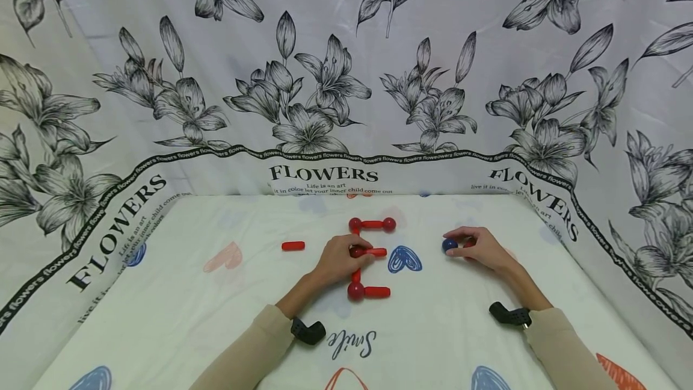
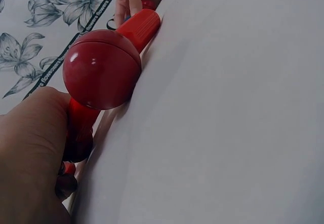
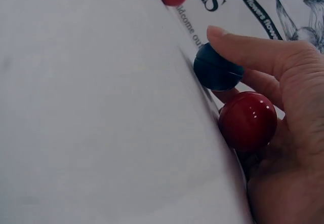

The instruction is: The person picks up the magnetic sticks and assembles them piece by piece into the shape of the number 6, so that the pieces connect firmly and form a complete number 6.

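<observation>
Several red balls and red rods form an E-shaped figure on the cloth; its near corner ball (image 1: 355,291) carries a rod (image 1: 377,292) pointing right. At the figure's middle, my left hand (image 1: 337,259) pinches the red middle ball (image 1: 355,251), where another rod (image 1: 376,253) sticks out to the right. The left wrist view has the near ball (image 2: 104,69) large beside the thumb. Over to the right, my right hand (image 1: 484,250) holds a blue ball (image 3: 217,68) between thumb and fingers. A red ball (image 3: 248,121) sits nearer the palm, partly covered in the head view.
One loose red rod (image 1: 293,246) lies left of the figure. Two red balls joined by a rod (image 1: 372,224) make its far bar. The white cloth (image 1: 422,330) has printed hearts, and a flower-printed curtain (image 1: 325,11) rises behind.
</observation>
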Tool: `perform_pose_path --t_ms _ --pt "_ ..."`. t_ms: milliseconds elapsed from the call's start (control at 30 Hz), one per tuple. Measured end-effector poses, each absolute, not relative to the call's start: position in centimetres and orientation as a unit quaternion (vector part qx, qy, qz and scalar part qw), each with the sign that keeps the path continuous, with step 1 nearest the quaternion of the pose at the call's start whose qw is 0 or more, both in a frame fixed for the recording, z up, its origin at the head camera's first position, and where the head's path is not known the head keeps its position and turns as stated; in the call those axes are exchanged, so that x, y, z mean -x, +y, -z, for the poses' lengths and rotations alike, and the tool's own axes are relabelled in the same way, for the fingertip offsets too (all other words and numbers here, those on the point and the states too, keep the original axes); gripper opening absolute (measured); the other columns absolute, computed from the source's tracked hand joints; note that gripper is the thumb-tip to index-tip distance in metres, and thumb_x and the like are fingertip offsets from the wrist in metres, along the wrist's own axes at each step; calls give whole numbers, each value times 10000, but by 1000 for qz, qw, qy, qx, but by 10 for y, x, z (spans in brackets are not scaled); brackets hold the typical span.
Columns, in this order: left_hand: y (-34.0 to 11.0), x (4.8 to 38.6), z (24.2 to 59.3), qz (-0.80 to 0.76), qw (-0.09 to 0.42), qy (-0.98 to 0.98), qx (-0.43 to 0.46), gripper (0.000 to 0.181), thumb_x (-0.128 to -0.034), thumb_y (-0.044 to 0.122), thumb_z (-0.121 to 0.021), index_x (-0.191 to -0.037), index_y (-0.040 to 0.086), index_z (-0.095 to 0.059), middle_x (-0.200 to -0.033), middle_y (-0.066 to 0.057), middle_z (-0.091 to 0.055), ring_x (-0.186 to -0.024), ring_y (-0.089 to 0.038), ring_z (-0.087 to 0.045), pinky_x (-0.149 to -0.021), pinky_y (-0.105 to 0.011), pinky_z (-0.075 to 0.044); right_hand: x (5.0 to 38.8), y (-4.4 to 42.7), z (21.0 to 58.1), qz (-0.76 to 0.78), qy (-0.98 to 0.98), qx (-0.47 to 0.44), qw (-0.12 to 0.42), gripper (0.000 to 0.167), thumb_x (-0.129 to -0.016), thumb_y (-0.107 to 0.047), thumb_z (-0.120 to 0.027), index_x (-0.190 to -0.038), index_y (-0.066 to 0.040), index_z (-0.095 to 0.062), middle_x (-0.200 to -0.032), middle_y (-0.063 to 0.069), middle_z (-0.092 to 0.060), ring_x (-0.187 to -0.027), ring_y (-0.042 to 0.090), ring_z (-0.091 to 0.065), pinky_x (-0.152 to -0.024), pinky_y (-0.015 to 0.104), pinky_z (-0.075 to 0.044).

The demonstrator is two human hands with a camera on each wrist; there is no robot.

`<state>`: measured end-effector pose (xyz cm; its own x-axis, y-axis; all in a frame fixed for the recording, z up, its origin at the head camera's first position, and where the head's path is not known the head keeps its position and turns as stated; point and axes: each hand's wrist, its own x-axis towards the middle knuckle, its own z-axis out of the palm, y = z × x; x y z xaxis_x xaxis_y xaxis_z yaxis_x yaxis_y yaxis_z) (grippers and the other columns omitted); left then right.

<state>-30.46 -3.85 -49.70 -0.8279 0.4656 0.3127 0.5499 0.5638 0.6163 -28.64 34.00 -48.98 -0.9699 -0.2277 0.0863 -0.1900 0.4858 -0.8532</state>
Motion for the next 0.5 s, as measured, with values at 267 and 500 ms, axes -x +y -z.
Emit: perform_pose_path --t_ms 267,500 --pt "-38 305 498 367 62 -882 288 234 -806 356 -719 -1024 271 -727 -896 167 -685 -795 -55 -532 -721 -230 -420 286 340 491 480 869 117 9 414 -750 -243 -801 -1129 -123 -686 -1004 120 -641 -664 111 -527 -538 268 -485" --pt "-38 305 499 368 57 -884 282 236 -811 362 -722 -1030 274 -724 -874 145 -656 -789 -67 -522 -704 -231 -423 287 339 488 482 872 89 10 435 -741 -345 -797 -1121 -160 -695 -992 76 -656 -679 151 -555 -541 290 -491"
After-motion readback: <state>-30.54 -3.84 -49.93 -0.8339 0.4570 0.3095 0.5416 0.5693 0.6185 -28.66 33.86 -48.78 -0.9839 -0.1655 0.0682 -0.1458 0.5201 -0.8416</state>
